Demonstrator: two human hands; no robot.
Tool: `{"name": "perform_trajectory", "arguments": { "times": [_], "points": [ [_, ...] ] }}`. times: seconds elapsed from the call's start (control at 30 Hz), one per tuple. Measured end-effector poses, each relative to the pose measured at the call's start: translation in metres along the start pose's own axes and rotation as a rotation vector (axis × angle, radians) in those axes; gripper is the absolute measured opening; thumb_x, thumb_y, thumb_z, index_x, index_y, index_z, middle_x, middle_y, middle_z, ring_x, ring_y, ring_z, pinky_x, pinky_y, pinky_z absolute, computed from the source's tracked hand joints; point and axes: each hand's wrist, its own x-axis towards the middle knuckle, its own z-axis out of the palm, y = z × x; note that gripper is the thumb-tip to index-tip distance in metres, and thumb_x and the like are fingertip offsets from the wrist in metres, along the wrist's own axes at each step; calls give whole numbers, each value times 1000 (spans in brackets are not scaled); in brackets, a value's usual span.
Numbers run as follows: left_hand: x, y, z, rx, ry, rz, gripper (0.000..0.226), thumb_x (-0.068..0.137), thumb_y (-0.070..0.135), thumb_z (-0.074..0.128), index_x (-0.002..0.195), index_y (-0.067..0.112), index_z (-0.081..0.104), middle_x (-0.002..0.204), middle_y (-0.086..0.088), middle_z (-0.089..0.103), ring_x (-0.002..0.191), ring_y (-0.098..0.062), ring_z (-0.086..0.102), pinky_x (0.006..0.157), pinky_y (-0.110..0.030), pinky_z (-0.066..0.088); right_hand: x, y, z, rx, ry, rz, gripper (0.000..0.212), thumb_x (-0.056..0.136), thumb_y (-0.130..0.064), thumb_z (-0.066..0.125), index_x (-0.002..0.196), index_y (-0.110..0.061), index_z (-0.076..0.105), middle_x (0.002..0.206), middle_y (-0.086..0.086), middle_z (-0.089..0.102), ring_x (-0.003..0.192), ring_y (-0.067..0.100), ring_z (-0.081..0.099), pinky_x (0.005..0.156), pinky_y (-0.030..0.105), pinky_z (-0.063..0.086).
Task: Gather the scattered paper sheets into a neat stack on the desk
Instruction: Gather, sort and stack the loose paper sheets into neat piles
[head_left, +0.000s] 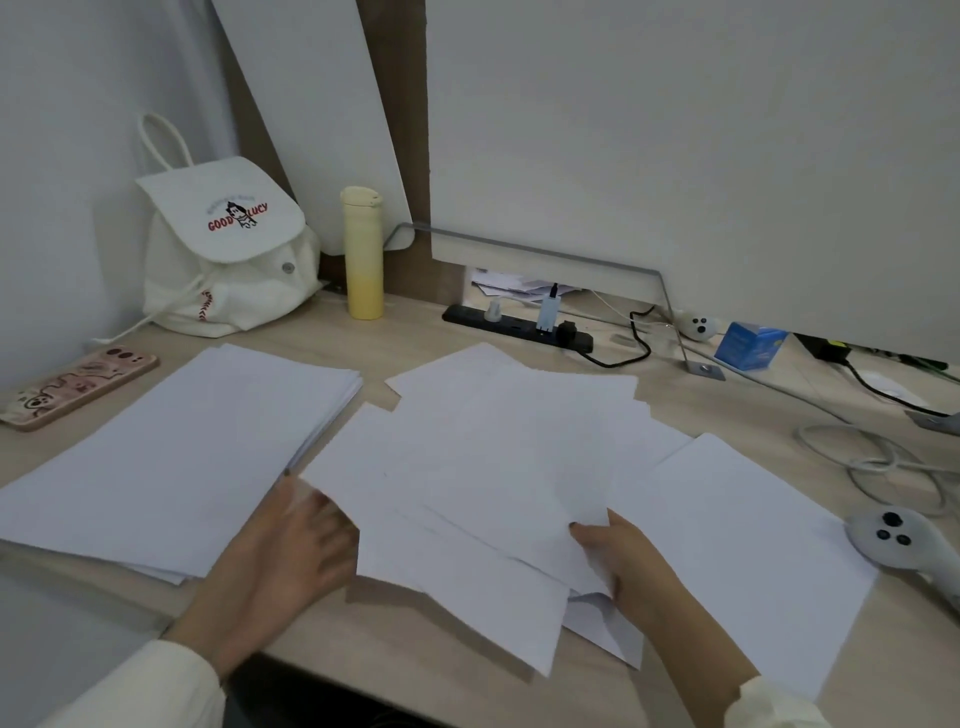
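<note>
So the desk (415, 332) has a pretty tidy stack (176, 447) on the left side already, and a messy fan of loose sheets (509, 467) spread across the middle and right, overlapping at all angles. One sheet (753, 551) sits furthest right, next to a grey controller (904, 540).

Plain printer paper, so my guess is it weighs nothing, flops as soon as you lift one edge, and slides on itself like crazy. I'd say don't pinch single corners (they'll just curl and crease). Better to press flat and sweep the lot inward, then grab the bunch by its long edges and tap it square.

The left hand (291, 551) is lying on the desk between the stack and the loose pile. Its fingers (332, 525) are spread open and reach under the near left corner of the bottom loose sheet, so that corner rests on them, no real clamp that I can see. The right hand (623, 561) is at the near edge of the fan with its thumb (587, 532) on top of the upper sheets. The rest of its fingers look tucked under the paper, so it seems to be a light pinch on a few sheets, though I can't tell how many.

The phone (78, 384), bag (223, 249) and yellow bottle (362, 254) sit well back, out of the way.
</note>
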Motion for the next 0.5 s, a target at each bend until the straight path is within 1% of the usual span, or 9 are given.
{"name": "perform_trajectory", "arguments": {
  "times": [0.03,0.07,0.1,0.17,0.23,0.27,0.33,0.4,0.5],
  "points": [
    [5,-6,-5,113,48,103,28,89,28,59,100,3,62,87,7,60,100,9,54,113,-26,6,-1,1,3,11,-6,1,39,83,-1,58,122,-3,55,116,19,63,99,36,62,69,42,56],
    [5,-16,-3,127,99,125,30,90,29,55,105,5,64,91,4,67,99,4,61,115,-31,14,-2,3,6,9,-28,5,43,81,-1,60,123,-2,54,118,19,63,103,36,61,73,41,54],
    [0,-29,3,194,111,155,32,89,32,52,108,9,65,99,-1,72,97,-8,67,110,-37,30,-5,5,11,1,-69,16,42,82,0,58,124,-2,54,118,18,64,105,35,61,78,39,53],
    [-2,-46,21,317,131,120,30,81,28,60,105,14,68,104,-7,73,94,-22,70,94,-45,46,-11,9,19,5,-176,54,36,89,3,51,124,-4,54,118,15,66,106,31,63,80,35,55],
    [3,-54,24,378,265,151,36,63,18,80,97,12,70,95,-8,75,83,-21,71,80,-37,54,-16,11,24,20,-257,71,36,90,4,47,123,-6,54,119,12,67,109,28,64,83,34,55],
    [6,-57,23,399,325,150,40,60,14,83,97,9,70,89,-8,75,78,-22,71,71,-32,56,-19,12,25,11,-277,69,35,90,3,47,123,-7,54,119,10,67,110,27,63,87,35,54],
    [11,-60,22,413,406,134,32,75,7,74,105,-1,66,84,-12,71,74,-28,66,60,-29,56,-24,9,24,-21,-296,46,32,91,-2,50,122,-9,56,117,7,69,108,24,64,92,37,52],
    [13,-57,21,457,454,120,24,88,3,60,109,-7,61,84,-11,66,75,-25,60,63,-32,49,-27,6,21,-40,-283,31,26,92,-9,53,117,-10,59,110,5,71,101,23,67,87,37,55],
    [15,-47,22,517,459,199,17,89,3,57,105,0,63,88,-8,66,80,-24,60,71,-31,47,-31,-1,13,7,-238,10,27,95,-17,49,113,-1,61,101,15,70,83,26,67,67,33,58]
  ]
}}
